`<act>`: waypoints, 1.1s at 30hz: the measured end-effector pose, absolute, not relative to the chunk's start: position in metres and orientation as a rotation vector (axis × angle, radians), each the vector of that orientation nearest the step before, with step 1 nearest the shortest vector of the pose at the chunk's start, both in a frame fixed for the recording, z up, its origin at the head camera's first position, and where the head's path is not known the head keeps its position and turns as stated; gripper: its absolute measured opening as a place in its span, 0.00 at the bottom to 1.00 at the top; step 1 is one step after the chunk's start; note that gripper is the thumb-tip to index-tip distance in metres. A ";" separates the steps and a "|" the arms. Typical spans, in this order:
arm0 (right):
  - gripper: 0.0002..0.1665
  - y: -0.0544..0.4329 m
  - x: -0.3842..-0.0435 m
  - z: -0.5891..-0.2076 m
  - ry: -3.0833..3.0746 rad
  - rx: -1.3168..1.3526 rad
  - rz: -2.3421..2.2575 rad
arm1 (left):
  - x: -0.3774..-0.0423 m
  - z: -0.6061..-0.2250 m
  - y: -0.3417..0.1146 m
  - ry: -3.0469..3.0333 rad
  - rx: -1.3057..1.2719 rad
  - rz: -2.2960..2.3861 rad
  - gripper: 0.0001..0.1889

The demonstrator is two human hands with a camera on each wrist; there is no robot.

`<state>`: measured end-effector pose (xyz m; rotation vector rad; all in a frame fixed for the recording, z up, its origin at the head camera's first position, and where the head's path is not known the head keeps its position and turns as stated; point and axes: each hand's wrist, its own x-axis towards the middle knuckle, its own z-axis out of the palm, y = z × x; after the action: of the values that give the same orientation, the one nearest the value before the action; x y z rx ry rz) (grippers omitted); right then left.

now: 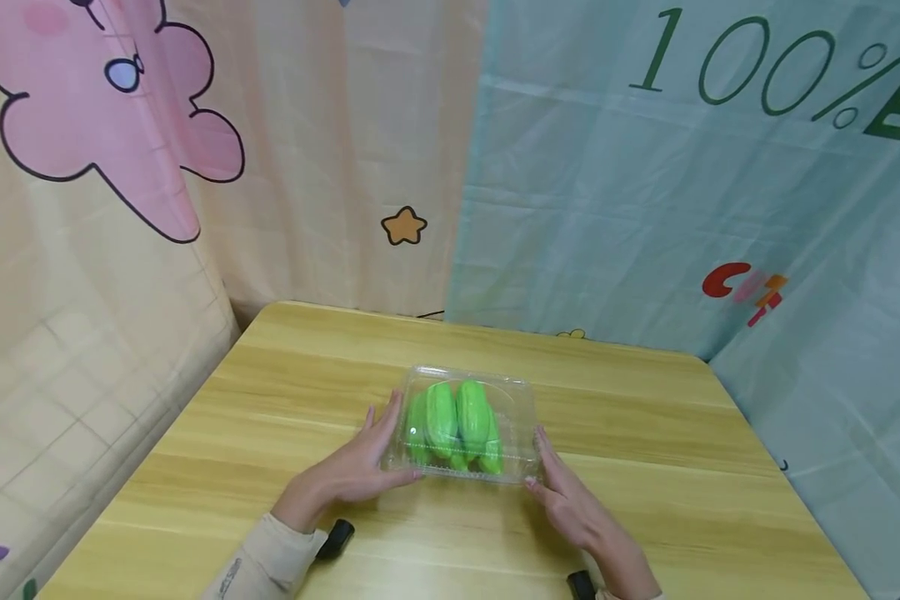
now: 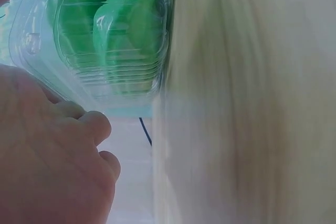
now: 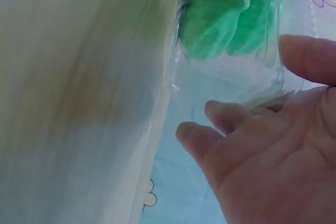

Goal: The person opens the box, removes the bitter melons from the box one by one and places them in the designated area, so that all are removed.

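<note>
A clear plastic clamshell box [image 1: 519, 417] with its lid down sits near the middle of the wooden table. Inside it lie several bright green, ridged, elongated pieces [image 1: 441, 417], side by side. My left hand [image 1: 356, 467] grips the box's left side, thumb along the near edge and fingers up the side. At the right side, my right hand [image 1: 570, 496] holds it with the thumb at the near corner and the fingers along the wall. In the right wrist view, the thumb [image 3: 310, 59] presses the rim while two fingertips lie lower, beside the wall.
The light wooden table [image 1: 450, 542] spreads around the box on all sides. Printed curtains [image 1: 330, 167] hang behind its far edge and along both sides. Black wrist straps [image 1: 336, 540] show at the sleeve cuffs.
</note>
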<state>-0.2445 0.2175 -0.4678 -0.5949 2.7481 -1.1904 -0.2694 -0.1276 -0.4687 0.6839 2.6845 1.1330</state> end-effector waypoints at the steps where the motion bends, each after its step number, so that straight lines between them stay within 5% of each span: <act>1: 0.45 0.217 -0.244 -0.467 2.754 -0.596 -1.180 | -0.269 -0.469 -0.128 2.685 0.685 1.134 0.63; 23: 0.39 0.226 -0.239 -0.461 3.060 -0.636 -0.891 | -0.266 -0.468 -0.115 2.808 0.592 1.076 0.64; 33: 0.37 0.227 -0.246 -0.462 3.184 -0.747 -0.902 | -0.264 -0.463 -0.100 2.885 0.452 1.217 0.56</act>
<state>-0.2462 0.2269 -0.4619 -0.7471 3.1837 -0.9021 -0.2640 -0.0996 -0.4630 0.4523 2.8851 1.2174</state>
